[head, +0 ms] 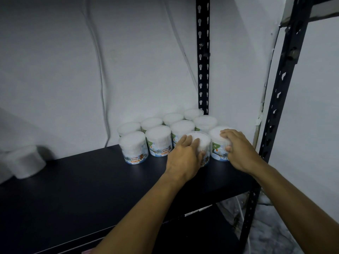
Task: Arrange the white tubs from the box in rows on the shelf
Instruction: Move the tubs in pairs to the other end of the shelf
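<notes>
Several white cotton-bud tubs stand in rows at the back right corner of the dark shelf (pixel 95 180). My left hand (pixel 185 158) grips a front tub (pixel 201 142) that rests on the shelf. My right hand (pixel 238 151) grips the tub (pixel 217 142) to its right, nearest the right end. Two more front tubs (pixel 133 147) (pixel 159 141) stand to the left with their labels facing me. Behind them a further row of tubs (pixel 152 122) lines the wall. The box is out of sight.
Black slotted uprights (pixel 203 55) (pixel 282 85) frame the shelf's right end. A blurred white roll-shaped item (pixel 25 162) sits at the shelf's far left by the white wall. Cables (pixel 100 70) hang down the wall. A lower shelf (pixel 192 233) shows beneath.
</notes>
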Available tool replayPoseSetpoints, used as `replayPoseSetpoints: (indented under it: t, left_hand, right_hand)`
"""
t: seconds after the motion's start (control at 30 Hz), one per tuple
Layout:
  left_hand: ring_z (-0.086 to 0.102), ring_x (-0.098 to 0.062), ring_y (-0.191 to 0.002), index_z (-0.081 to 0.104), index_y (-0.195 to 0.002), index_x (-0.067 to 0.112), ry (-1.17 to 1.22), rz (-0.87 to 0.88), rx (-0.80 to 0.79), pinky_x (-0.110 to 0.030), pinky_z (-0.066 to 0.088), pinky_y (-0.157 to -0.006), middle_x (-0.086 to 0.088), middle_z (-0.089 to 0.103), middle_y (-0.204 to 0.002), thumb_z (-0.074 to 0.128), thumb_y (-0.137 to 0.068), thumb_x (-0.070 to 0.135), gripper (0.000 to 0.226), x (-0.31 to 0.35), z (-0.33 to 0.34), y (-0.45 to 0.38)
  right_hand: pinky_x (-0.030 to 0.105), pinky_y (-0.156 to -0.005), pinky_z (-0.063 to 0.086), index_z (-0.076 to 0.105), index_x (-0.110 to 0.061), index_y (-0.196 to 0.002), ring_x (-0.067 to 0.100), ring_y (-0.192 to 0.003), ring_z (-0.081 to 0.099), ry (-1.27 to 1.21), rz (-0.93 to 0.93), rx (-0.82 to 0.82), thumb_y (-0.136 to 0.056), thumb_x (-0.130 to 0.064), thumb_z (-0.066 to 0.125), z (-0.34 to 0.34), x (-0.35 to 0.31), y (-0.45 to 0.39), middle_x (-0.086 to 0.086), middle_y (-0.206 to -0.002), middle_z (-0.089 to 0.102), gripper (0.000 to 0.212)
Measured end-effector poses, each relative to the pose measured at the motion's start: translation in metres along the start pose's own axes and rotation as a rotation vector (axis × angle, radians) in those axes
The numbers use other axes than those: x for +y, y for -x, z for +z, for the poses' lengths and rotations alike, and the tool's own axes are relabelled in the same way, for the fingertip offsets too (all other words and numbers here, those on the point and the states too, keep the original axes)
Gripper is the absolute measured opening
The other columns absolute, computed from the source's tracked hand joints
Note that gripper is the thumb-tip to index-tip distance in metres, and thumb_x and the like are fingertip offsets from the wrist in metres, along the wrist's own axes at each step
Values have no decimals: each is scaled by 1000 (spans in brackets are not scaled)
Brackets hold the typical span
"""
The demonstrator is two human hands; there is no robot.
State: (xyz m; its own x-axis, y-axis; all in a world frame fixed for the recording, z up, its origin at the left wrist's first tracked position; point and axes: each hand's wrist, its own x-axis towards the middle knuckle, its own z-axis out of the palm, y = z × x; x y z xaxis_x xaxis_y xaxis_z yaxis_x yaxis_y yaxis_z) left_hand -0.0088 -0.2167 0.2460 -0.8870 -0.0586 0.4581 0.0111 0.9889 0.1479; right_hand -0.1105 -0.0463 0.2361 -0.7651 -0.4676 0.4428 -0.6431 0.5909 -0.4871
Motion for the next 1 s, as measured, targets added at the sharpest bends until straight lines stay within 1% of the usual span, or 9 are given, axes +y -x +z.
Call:
replayPoseSetpoints:
  t: [0.13, 0.27, 0.4, 0.57, 0.73, 0.8, 0.87, 0.9, 1.0]
  left_hand:
    - [40, -21, -120, 50, -120, 15, -17, 1, 10, -40, 50, -83, -3, 51, -120, 45, -96, 35, 32, 2, 0, -1]
    - [40, -22, -121, 50, -120, 15, -14, 0, -4, -40, 50, -85, -2, 50, -120, 44, -96, 36, 32, 0, 1, -2]
    - [42, -21, -116, 50, -117, 15, -12, 2, 0, -42, 51, -82, -2, 50, -115, 45, -96, 35, 30, -2, -1, -4]
    - [40, -21, -120, 49, -120, 15, -18, -4, -14, -41, 51, -84, -3, 50, -119, 44, -96, 36, 32, -4, -1, -5]
    - [42, -21, -116, 51, -118, 15, -16, 8, 15, -40, 52, -82, -2, 51, -115, 46, -96, 34, 30, -4, -1, -5]
    - [43, -20, -114, 51, -117, 15, -18, 6, 23, -40, 52, -80, -2, 51, -114, 47, -95, 35, 30, -4, 0, -5]
    - [43, -20, -113, 51, -117, 15, -20, 8, 24, -41, 52, -80, -2, 51, -114, 47, -95, 35, 29, -3, 0, -5]
    - [43, -20, -113, 51, -116, 15, -21, 8, 24, -40, 52, -79, -2, 51, -114, 47, -95, 35, 29, -3, 1, -5]
    - [44, -20, -112, 51, -114, 15, -31, 4, 32, -39, 52, -77, -2, 51, -112, 47, -95, 35, 28, -3, 1, -5]
  right_hand:
    - [-13, -78, 14, 47, -2, -129, 21, -126, 33, 0, 7, -3, -75, 19, 51, 0, 0, -2, 9, -136, 43, 57]
    - [-13, -79, 14, 47, -2, -129, 21, -127, 33, 2, 2, -1, -76, 19, 48, 2, 0, -4, 8, -137, 42, 57]
    - [-13, -78, 14, 46, -3, -130, 19, -127, 32, -8, 6, -18, -77, 19, 49, 4, 0, -8, 7, -138, 40, 57]
    - [-12, -81, 13, 45, -5, -131, 18, -128, 31, 1, 10, -20, -77, 18, 50, 7, 2, -12, 5, -139, 40, 58]
    - [-11, -80, 15, 44, -6, -132, 17, -128, 31, 4, 18, -25, -77, 17, 52, 9, 3, -14, 5, -139, 39, 60]
    - [-6, -88, 16, 45, -5, -131, 18, -128, 31, 8, 6, -22, -77, 16, 53, 9, 3, -15, 5, -139, 40, 59]
    - [8, -99, 19, 45, -6, -131, 19, -127, 32, 10, 0, -21, -77, 15, 54, 9, 4, -16, 5, -139, 42, 58]
    - [13, -100, 20, 45, -6, -131, 19, -127, 33, 8, -1, -21, -77, 15, 55, 9, 3, -16, 5, -138, 42, 58]
    - [12, -100, 21, 46, -5, -131, 19, -128, 33, 3, -8, -24, -77, 15, 55, 8, 3, -16, 5, -138, 42, 58]
